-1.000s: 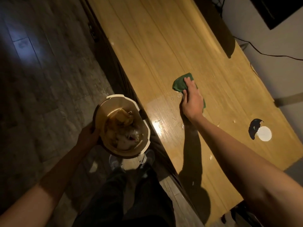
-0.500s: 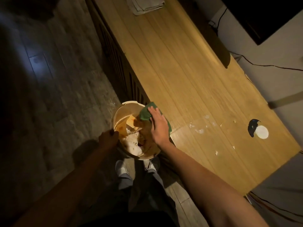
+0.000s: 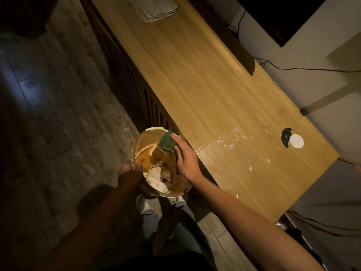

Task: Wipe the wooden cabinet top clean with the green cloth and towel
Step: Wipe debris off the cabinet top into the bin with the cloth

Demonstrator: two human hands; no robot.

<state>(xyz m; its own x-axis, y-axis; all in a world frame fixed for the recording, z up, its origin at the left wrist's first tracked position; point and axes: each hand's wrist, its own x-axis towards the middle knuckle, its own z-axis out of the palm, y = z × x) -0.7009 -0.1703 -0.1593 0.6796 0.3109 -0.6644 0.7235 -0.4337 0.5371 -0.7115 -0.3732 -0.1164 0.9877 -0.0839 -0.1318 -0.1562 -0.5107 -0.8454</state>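
Observation:
The long wooden cabinet top [image 3: 195, 79] runs from the top of the view to the lower right. My right hand [image 3: 185, 159] holds the green cloth [image 3: 167, 142] over the round waste bin [image 3: 136, 145], just off the cabinet's front edge. My left hand [image 3: 128, 169] grips the bin's left rim and holds it against the cabinet. The bin holds paper scraps and white rubbish. White crumbs and wet smears [image 3: 228, 142] lie on the wood right of the bin. A folded pale towel [image 3: 156, 8] rests at the far end of the top.
A white disc beside a dark blot [image 3: 293, 140] sits near the cabinet's right end. Black cables [image 3: 304, 69] run along the wall behind, and more cables lie on the floor at lower right. A dark screen hangs at top right. Wood flooring spreads to the left.
My right hand has swept the green cloth from the middle of the cabinet top to its front edge and over the bin. My left hand has brought the bin up against the cabinet.

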